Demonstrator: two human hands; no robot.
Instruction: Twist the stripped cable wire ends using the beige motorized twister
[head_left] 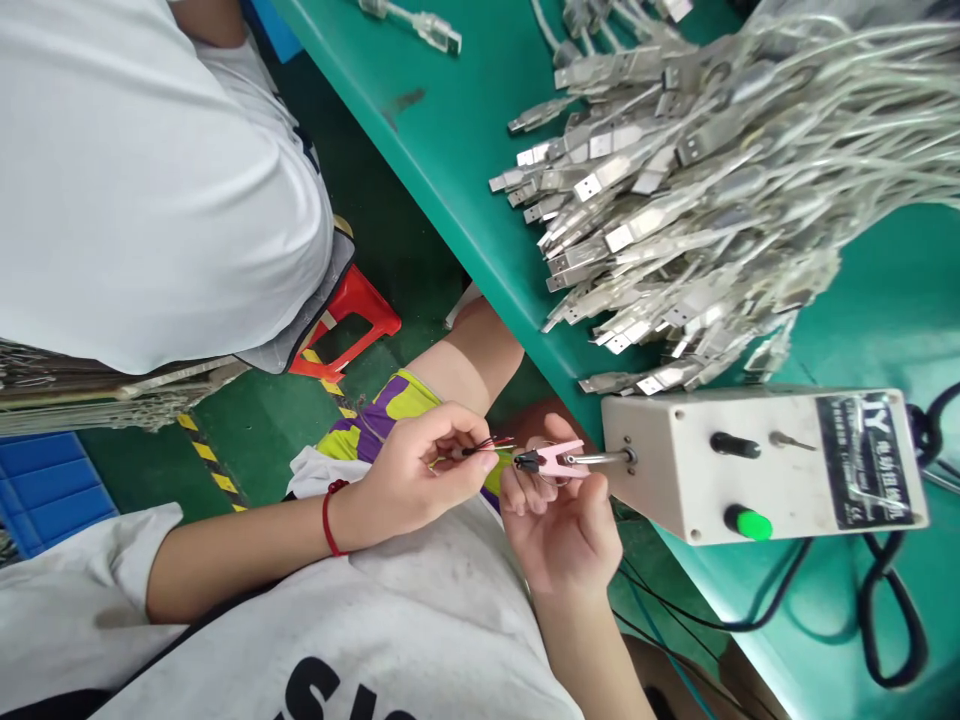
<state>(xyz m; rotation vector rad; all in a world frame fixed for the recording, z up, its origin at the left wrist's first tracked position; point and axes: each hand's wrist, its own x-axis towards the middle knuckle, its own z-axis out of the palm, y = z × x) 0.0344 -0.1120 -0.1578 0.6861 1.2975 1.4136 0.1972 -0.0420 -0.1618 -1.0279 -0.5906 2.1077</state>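
Observation:
My left hand (424, 470), with a red cord at the wrist, pinches a cable end whose thin stripped wires (499, 444), black, red and green among them, point to the right. Just beyond their tips is a pink clip (559, 459) with black jaws, mounted on the metal shaft (604, 458) of a beige box machine (652, 460). My right hand (562, 520) is palm up around this clip, thumb and fingers at its handles. Part of the right fingers is hidden behind the clip. The wire tips and black jaws look slightly apart.
A large heap of clear USB cables (645, 220) lies on the green table (450, 130). The machine has a green button (752, 524) and black power cords (892, 620). At left, a person in a white shirt (165, 190) sits by a red stool (360, 310); a blue crate (45, 490) stands below.

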